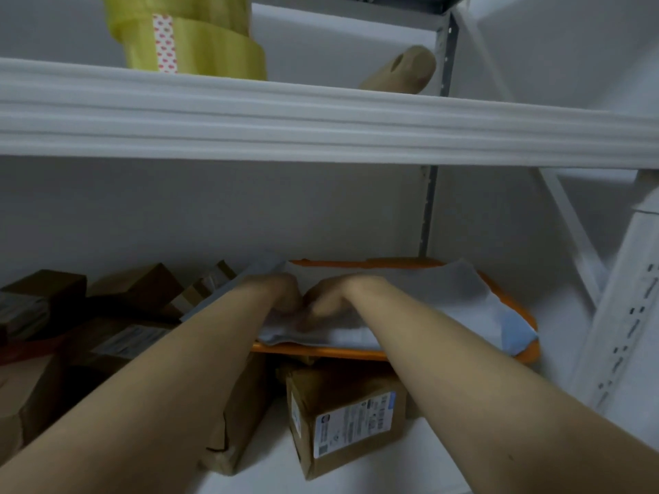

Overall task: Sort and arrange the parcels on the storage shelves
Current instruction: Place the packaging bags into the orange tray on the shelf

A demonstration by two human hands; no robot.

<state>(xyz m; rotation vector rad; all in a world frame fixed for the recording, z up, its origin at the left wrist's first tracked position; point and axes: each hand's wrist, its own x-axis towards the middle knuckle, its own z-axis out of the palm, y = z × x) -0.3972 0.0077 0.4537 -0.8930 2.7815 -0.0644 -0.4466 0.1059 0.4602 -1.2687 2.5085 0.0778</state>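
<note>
Both my arms reach into the lower shelf. My left hand (281, 292) and my right hand (330, 301) rest close together on a grey soft mailer bag (438, 301). The bag lies flat on top of an orange parcel (321, 351). The fingers are blurred and bent down onto the bag; whether they pinch it is unclear. Below the orange parcel stands a brown cardboard box with a white label (347, 415). More brown boxes (135, 290) are piled at the left of the same shelf.
The white shelf beam (321, 126) crosses the view above my hands. On the upper shelf stand rolls of yellowish tape (192, 41) and a brown paper roll (406, 69). A white perforated upright (627, 315) stands at the right. Another taped box (235, 404) lies under my left forearm.
</note>
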